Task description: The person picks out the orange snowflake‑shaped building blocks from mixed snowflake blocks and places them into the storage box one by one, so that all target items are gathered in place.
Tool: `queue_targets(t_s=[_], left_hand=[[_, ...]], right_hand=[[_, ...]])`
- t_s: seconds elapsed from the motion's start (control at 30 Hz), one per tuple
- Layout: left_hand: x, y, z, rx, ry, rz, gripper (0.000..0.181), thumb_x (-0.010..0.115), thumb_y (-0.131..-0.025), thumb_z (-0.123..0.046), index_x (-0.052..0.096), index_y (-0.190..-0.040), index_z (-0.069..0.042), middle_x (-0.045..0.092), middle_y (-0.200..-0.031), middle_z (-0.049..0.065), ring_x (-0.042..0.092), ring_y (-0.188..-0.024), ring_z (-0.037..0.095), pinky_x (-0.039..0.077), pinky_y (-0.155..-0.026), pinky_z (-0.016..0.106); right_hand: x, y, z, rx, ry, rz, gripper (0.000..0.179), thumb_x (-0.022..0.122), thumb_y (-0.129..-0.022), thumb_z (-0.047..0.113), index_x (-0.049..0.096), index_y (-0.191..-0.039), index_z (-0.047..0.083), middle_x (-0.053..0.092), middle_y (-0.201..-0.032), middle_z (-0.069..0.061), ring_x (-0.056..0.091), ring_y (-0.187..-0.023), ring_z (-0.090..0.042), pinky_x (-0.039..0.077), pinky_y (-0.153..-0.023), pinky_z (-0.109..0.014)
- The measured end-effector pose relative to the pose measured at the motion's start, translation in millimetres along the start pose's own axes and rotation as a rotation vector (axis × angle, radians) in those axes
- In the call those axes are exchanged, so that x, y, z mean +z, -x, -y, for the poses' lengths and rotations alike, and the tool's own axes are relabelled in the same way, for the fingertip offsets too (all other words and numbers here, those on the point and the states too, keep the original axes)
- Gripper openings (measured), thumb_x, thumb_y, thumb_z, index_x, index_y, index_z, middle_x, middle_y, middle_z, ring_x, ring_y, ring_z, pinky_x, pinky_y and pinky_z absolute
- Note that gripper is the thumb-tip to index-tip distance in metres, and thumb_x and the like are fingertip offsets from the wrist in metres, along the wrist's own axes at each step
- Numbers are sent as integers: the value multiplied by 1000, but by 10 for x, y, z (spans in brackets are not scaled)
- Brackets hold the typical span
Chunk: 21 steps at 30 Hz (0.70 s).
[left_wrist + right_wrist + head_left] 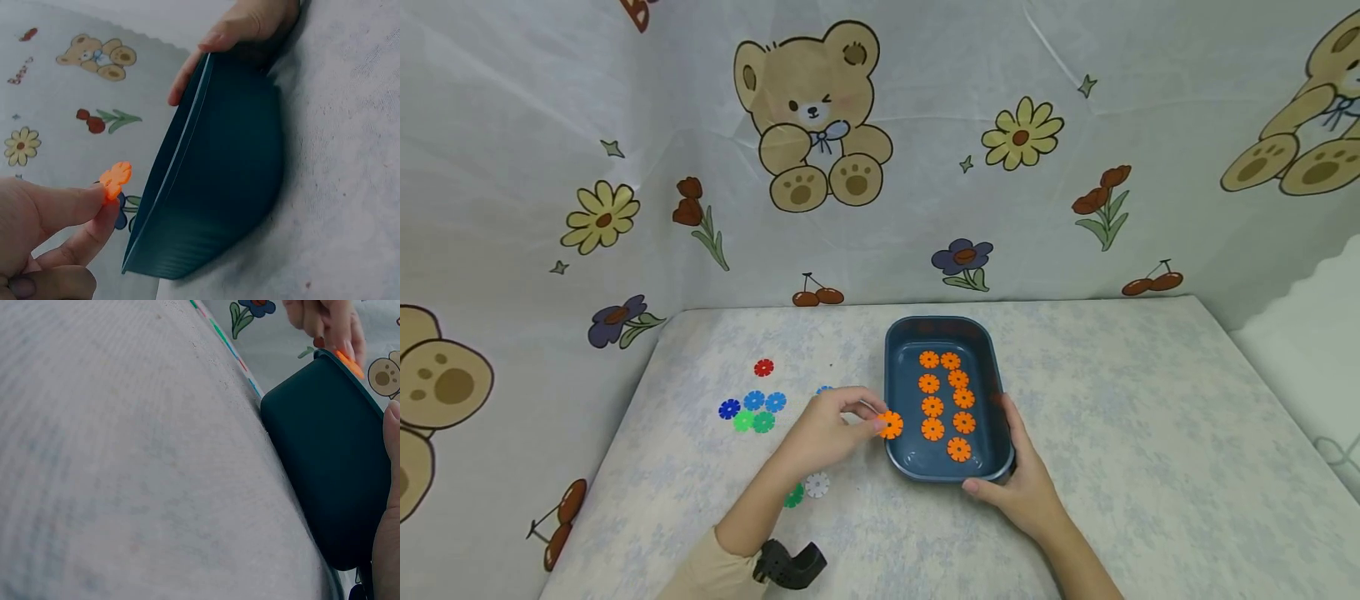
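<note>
Both forearms come in from the bottom edge of the head view, angled toward each other. The left hand (827, 429) sits palm-down with thumb and forefinger pinched together at the tips, the other fingers curled loosely underneath; from the left wrist view you can see the thumb and forefinger (69, 206) pressed together pretty clearly. There's a beige sleeve on that arm, pushed up near the elbow. The right hand (1018, 475) is curled, thumb tucked low at the near side, fingers wrapped up along the far side, bare forearm trailing back.
</note>
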<state>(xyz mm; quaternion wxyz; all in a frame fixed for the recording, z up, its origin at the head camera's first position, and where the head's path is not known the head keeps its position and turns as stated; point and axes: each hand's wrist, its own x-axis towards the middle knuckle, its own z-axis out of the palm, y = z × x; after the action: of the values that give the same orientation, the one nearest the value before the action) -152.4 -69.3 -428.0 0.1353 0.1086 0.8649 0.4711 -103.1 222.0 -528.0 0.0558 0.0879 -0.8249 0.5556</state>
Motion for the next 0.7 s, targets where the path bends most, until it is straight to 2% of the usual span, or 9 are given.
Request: queue_targets(t_s=[0.13,0.37,0.57,0.7], left_hand=[[151,-90,-140,69,-125,47,7,71,-92,-25,74,-99,-26,68,-85,-12,61,-80,12,49,-62,29],[387,-198,-291,222,-511,71,5,71,-92,-23,75,-95,-25,71,-86,-14,61,-75,4,46,-64,23],[546,-320,-318,295,-739,93,3,75,-89,-26,77,-91,-25,73,-85,-12,61,-68,5,44,-57,23],[622,-384,-290,326,-842,77,6,77,-87,-23,77,-80,-24,72,-76,-12,58,-62,6,45,-60,26]], right_hand=[[3,-5,1,-7,-9,2,128,92,-66,9,7,-161,22,21,-165,2,23,-148,-9,19,-108,-1],[1,-7,-4,-20,-14,1,127,91,-67,8,8,-161,23,22,-165,1,25,-147,-7,20,-108,-2],[-5,-2,-13,-18,-13,2,127,91,-67,9,8,-160,26,21,-165,2,24,-146,-3,20,-107,-2],[-4,-1,-17,-20,-3,1,127,91,-66,9,8,-161,24,21,-165,2,25,-146,-5,20,-107,-2]])
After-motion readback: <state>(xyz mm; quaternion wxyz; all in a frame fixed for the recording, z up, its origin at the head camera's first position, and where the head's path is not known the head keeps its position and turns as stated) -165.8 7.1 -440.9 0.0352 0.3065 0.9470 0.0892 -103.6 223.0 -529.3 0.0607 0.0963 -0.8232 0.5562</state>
